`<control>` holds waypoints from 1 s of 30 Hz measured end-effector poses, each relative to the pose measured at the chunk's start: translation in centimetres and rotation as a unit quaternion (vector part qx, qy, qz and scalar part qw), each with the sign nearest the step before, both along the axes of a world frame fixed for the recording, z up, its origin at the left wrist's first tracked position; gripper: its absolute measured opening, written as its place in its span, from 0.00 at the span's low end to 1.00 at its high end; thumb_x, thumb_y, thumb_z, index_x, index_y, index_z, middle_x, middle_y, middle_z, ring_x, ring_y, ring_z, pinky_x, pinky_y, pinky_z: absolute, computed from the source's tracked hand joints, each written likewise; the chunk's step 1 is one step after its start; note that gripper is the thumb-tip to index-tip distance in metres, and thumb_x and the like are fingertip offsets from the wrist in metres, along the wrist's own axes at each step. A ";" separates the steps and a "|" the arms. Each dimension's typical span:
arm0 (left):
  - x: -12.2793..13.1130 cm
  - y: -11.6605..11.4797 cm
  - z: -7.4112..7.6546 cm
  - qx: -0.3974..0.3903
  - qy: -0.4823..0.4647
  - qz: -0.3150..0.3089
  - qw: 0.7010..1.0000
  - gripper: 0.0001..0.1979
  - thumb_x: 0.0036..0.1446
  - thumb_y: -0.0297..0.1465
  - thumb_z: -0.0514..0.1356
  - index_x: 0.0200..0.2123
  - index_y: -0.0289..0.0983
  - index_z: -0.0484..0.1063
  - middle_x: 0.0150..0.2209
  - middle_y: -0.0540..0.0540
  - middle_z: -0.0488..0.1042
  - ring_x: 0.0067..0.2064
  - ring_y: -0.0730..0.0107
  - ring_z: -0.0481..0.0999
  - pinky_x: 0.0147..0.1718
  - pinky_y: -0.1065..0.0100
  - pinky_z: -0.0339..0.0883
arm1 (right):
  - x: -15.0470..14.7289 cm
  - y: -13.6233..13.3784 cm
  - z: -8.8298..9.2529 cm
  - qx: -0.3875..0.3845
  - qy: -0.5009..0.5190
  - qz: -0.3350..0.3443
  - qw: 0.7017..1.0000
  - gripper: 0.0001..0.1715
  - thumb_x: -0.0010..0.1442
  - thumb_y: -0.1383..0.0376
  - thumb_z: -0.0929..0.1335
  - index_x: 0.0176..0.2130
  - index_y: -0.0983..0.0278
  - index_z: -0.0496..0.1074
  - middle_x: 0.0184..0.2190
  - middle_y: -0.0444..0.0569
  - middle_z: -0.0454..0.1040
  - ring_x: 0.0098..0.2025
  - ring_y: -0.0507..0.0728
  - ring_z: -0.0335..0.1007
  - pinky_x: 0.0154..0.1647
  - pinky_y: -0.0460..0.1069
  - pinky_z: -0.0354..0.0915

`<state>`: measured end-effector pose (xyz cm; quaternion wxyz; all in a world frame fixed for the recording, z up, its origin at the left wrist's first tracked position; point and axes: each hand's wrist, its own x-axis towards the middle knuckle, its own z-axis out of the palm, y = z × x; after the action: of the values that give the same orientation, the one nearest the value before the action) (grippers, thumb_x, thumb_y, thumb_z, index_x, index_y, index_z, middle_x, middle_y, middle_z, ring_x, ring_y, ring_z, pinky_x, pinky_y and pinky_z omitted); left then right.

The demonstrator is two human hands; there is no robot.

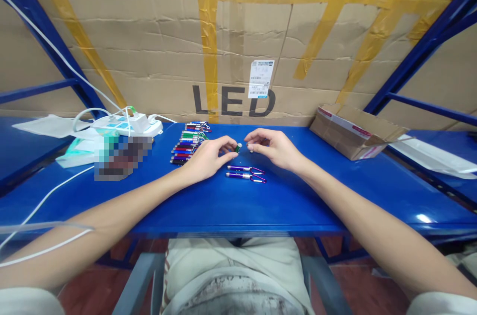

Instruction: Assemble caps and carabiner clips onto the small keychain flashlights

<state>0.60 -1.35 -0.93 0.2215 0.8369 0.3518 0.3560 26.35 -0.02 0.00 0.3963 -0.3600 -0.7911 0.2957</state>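
Observation:
My left hand (209, 157) is closed on a small green metal penlight (237, 148), whose end pokes out past the thumb and fingertips. Most of its body is hidden by the hand. Facing it a short way to the right, my right hand (276, 149) pinches a tiny silvery piece (251, 148) too small to name. Just below the hands, two purple penlights (238, 176) with carabiner clips lie side by side on the blue table. A column of several penlights (186, 148) in green, blue, red and black lies beside my left hand, partly covered by it.
An open cardboard box (350, 131) sits at the back right, beside white sheets (436, 153). A white power strip (139, 126) with cables and a plastic bag (80, 151) lie at the left. A large taped carton (231, 46) stands behind the table (223, 210).

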 end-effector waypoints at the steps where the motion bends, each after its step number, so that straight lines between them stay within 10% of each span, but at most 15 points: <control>1: 0.0 0.0 0.0 0.002 0.003 0.002 1.000 0.10 0.68 0.37 0.66 0.49 0.40 0.78 0.45 0.46 0.85 0.46 0.60 0.85 0.49 0.60 0.78 | 0.0 0.0 0.0 -0.006 0.000 0.001 1.000 0.13 0.63 0.55 0.75 0.43 0.61 0.80 0.40 0.49 0.83 0.41 0.59 0.78 0.45 0.54 0.70; 30: -0.3 0.0 0.2 0.133 0.066 0.000 0.989 0.08 0.71 0.37 0.65 0.48 0.41 0.78 0.46 0.46 0.84 0.47 0.58 0.81 0.50 0.58 0.72 | -0.9 -1.9 1.1 0.054 -0.005 0.002 0.999 0.13 0.63 0.55 0.77 0.41 0.61 0.80 0.37 0.47 0.82 0.38 0.58 0.75 0.42 0.53 0.70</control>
<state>0.29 -1.36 -0.71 0.0847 0.8803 0.3153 0.3441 25.41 -1.90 1.14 0.4102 -0.3384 -0.8086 0.2517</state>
